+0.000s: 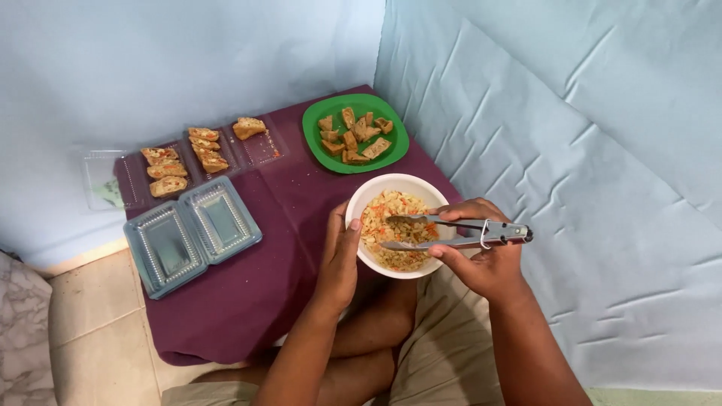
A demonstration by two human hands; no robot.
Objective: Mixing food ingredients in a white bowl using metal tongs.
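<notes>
Left hand [338, 259] fingers pressed to white bowl [366, 197] rim, centre frame | right hand [481, 256] fingers pinching metal tongs [451, 233] over filling [395, 233] | upper left: tray [259, 148] holds six filled pieces | green plate [316, 139] pieces unfilled.

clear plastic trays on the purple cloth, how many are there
2. The filled tray, at the cloth's far left edge, holds stuffed pieces. The empty tray lies nearer, just in front of it. Both sit left of the white bowl; none looks hidden.
</notes>
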